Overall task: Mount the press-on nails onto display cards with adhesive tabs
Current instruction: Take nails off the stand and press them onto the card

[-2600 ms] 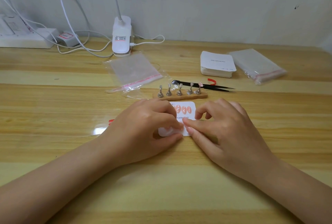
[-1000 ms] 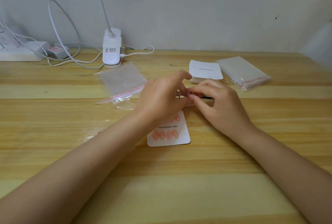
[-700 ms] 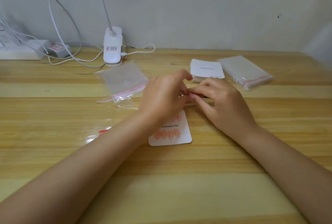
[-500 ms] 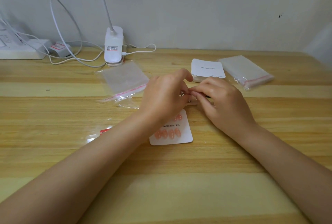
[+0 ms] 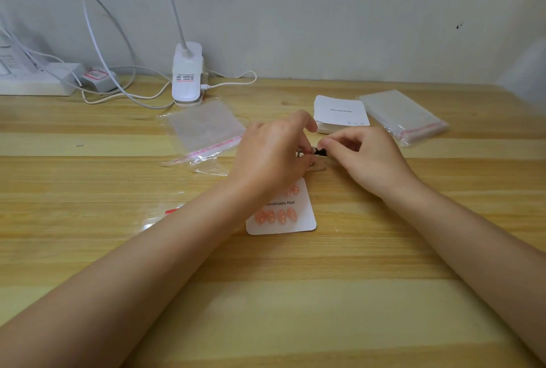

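Wooden table (image 5: 266, 294) against a pale wall (image 5: 325, 13). White clip lamp base (image 5: 187, 74) at the back edge, thin neck rising out of view. White power strip (image 5: 35, 81) far left with a small adapter (image 5: 99, 79) beside it; white cables (image 5: 124, 93) loop across the back.

Pale striped wood on the table (image 5: 295, 294), smooth with a soft sheen. Matt white paper for the display card (image 5: 298, 220), glossy coral plastic for the nails (image 5: 276, 216) on it. Clear, shiny, crinkled plastic in the bag (image 5: 204, 128) and the bag pack (image 5: 401, 115). Smooth white plastic on the lamp base (image 5: 186, 72).
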